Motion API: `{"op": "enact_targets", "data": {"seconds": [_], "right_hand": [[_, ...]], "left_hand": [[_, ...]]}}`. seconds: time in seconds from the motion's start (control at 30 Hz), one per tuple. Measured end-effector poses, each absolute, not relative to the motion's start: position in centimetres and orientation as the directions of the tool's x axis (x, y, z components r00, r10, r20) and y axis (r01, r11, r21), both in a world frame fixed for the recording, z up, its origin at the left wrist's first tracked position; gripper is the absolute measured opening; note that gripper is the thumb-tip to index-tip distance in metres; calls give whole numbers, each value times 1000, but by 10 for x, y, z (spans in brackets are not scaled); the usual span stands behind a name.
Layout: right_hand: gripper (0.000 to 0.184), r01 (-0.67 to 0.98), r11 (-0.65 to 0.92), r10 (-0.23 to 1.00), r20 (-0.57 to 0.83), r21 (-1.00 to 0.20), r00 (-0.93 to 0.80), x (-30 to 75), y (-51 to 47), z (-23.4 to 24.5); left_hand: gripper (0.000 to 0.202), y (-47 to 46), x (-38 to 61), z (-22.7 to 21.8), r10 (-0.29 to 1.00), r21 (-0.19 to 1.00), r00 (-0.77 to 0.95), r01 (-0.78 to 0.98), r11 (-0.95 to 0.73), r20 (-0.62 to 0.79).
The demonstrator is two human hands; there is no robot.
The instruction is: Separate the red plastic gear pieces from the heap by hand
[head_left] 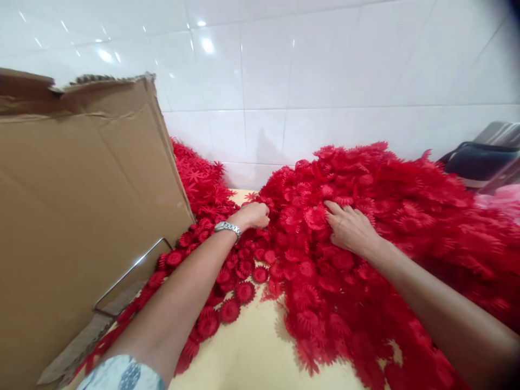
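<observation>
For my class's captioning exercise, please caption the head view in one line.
Left hand and right hand among heaped red flower-shaped pieces, torn-edged cardboard box at left.

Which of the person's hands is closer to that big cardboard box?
The left. The left hand is to the right of the cardboard box, among red pieces; the right hand is farther right, at the larger red heap.
</observation>
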State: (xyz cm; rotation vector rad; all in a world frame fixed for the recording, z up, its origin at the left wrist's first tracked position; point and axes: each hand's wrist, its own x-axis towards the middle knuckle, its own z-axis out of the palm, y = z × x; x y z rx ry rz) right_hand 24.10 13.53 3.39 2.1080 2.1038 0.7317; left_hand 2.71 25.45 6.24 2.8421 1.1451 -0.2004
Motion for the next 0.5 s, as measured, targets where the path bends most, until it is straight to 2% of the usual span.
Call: {"op": "enact_targets", "data": {"seconds": [0.23, 0.37, 0.5], "right_hand": [[43, 924, -47, 964, 260, 380, -58, 244, 134, 34], [40, 923, -45, 966, 251, 383, -57, 244, 133, 34], [40, 926, -40, 966, 251, 375, -60, 245, 132, 34]], "left_hand": [[33, 258, 30, 39, 651, -114, 693, 653, -749, -308], [30, 248, 23, 46, 603, -116, 699, 612, -783, -384], [19, 231, 13, 51, 576, -97, 733, 585, -805, -362]]}}
